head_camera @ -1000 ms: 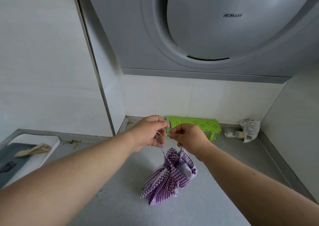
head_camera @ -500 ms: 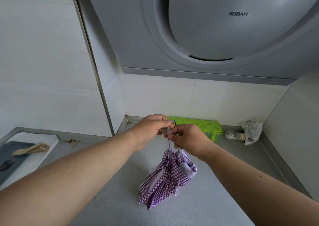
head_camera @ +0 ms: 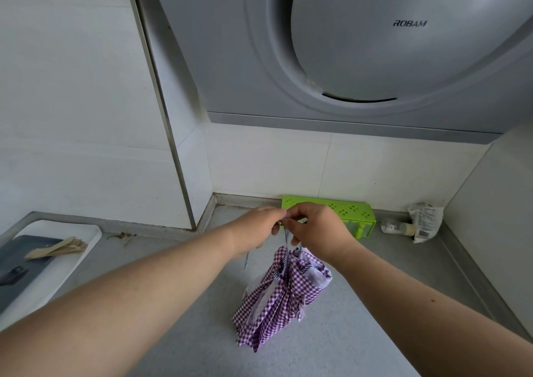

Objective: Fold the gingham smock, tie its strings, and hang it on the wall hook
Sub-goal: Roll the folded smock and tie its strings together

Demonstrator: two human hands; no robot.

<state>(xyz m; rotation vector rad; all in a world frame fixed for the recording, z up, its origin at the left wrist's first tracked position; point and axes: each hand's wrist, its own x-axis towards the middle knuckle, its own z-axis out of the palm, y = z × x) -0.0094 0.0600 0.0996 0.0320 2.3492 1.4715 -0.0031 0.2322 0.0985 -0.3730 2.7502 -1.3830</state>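
So the smock (head_camera: 281, 299) is being dangled straight down below the pinch, long axis roughly vertical, bottom end touching or just above the counter (head_camera: 360, 304). Its strings (head_camera: 286, 237) are being pinched between the left hand (head_camera: 256, 228) and right hand (head_camera: 317, 226), knuckles nearly touching, both equally near. The knot itself is being hidden by fingers, and no wall hook is being shown anywhere.

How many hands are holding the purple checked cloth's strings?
2. The left hand and the right hand meet above the counter, both pinching the strings, with the folded gingham smock dangling below them.
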